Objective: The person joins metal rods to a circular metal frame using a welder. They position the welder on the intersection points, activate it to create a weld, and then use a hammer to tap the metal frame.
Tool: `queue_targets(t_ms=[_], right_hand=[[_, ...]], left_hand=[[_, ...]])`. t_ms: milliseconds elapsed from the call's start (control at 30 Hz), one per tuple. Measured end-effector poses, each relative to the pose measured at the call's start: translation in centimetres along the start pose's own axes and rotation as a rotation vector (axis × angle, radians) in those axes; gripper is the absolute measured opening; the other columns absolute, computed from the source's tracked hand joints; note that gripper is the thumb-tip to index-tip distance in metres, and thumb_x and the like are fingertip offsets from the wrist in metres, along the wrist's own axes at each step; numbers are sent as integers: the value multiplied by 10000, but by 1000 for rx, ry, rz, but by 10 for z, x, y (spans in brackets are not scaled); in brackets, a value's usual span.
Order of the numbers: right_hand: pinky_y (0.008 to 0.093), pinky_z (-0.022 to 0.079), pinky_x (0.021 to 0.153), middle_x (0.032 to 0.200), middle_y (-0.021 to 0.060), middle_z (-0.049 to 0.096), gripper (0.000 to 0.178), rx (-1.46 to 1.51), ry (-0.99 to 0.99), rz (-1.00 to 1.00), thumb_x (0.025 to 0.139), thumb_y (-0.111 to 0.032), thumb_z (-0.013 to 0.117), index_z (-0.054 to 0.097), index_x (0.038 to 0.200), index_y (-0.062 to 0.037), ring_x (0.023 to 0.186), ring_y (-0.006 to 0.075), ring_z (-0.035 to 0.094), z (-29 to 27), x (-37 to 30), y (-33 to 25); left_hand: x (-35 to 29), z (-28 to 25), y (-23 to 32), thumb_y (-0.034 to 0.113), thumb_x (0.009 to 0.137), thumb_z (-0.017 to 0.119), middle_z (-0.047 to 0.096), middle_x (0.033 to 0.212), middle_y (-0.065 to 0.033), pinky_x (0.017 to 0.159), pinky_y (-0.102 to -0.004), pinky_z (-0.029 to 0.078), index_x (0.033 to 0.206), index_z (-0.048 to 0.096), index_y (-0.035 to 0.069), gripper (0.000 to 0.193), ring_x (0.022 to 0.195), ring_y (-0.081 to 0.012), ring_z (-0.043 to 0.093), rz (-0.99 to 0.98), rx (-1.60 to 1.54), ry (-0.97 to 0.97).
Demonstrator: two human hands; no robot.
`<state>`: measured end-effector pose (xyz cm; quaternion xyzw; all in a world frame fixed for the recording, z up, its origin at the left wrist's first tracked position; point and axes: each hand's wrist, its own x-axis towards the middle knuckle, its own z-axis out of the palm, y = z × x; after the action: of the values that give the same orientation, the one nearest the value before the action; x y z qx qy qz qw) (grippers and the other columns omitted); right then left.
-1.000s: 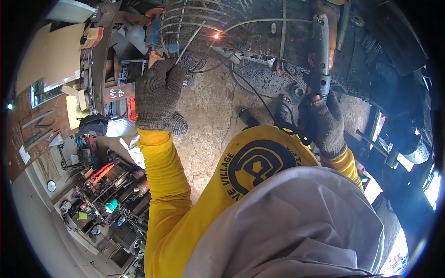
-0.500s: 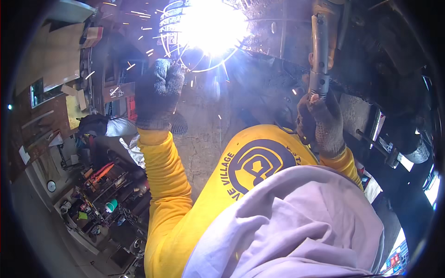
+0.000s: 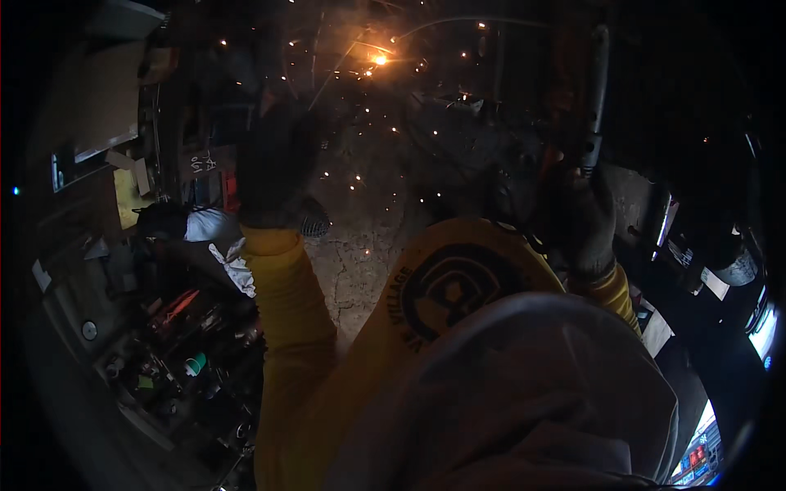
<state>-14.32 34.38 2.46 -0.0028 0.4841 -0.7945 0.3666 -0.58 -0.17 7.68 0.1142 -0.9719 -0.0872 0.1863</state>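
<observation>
Dim light leaves both gloved hands dark. My left hand (image 3: 280,164), closed, is at the upper left, and a thin metal rod (image 3: 334,72) runs up from it toward a small orange glowing spot (image 3: 380,60). At the right, my right hand (image 3: 583,214) is wrapped round the grey tubular handle of a welding electrode holder (image 3: 597,106). A thin curved electrode (image 3: 475,20) reaches left from the holder toward the glow. Sparks fall below the glow. The metal workpiece around it is mostly lost in darkness.
Cracked concrete floor (image 3: 360,270) lies below my hands. A white sack (image 3: 209,225) and a red crate (image 3: 232,188) are beyond my left arm. Tools and parts clutter the lower left, with a green cup (image 3: 195,364). Dark machinery with a metal cylinder (image 3: 737,272) stands at the right.
The blinding white arc has gone out, leaving an orange glow and scattered sparks; the whole scene has darkened. My right hand and the holder have shifted slightly right. My left hand stays nearly in place.
</observation>
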Motion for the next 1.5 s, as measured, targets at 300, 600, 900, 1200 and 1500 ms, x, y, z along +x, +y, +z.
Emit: queue_targets(t_ms=[300, 600, 900, 1200, 1500], right_hand=[[269, 473, 465, 758, 45, 590, 332, -78, -31, 68, 1037, -223, 568, 480, 1289, -26, 550, 130, 584, 9, 2, -2], [278, 460, 435, 733, 60, 601, 312, -101, 34, 89, 1039, -250, 575, 496, 1253, -37, 508, 139, 572, 11, 4, 0], [257, 479, 452, 798, 51, 583, 444, -120, -69, 91, 1008, -320, 615, 474, 1314, -32, 545, 127, 572, 29, -1, -21], [255, 507, 565, 840, 42, 623, 383, -279, 0, -10, 977, -188, 640, 550, 1294, 7, 687, 112, 598, -9, 8, 12], [269, 513, 558, 841, 55, 634, 403, 259, 6, 230, 1054, -298, 540, 501, 1360, -38, 637, 127, 612, -10, -6, 2]], left_hand=[[4, -3, 1, 108, 884, 707, 647, 890, -123, 689, -383, 509, 1032, 684, 31, 168, 794, -287, 657, -16, 30, -75], [6, -5, 8, 189, 911, 731, 665, 844, -110, 685, -331, 505, 1055, 680, 6, 239, 714, -209, 641, -209, -67, -110], [-14, -4, -8, 236, 942, 678, 677, 1033, -155, 766, -359, 540, 1124, 629, -1, 303, 902, -260, 670, -27, 558, -232], [8, -4, 7, 200, 892, 703, 653, 1042, -161, 752, -400, 554, 1156, 634, 51, 312, 897, -302, 663, -263, 27, -234], [-7, 6, -14, 171, 931, 649, 658, 1132, -121, 864, -428, 536, 1232, 644, 84, 313, 1028, -302, 653, 64, 289, -106]])
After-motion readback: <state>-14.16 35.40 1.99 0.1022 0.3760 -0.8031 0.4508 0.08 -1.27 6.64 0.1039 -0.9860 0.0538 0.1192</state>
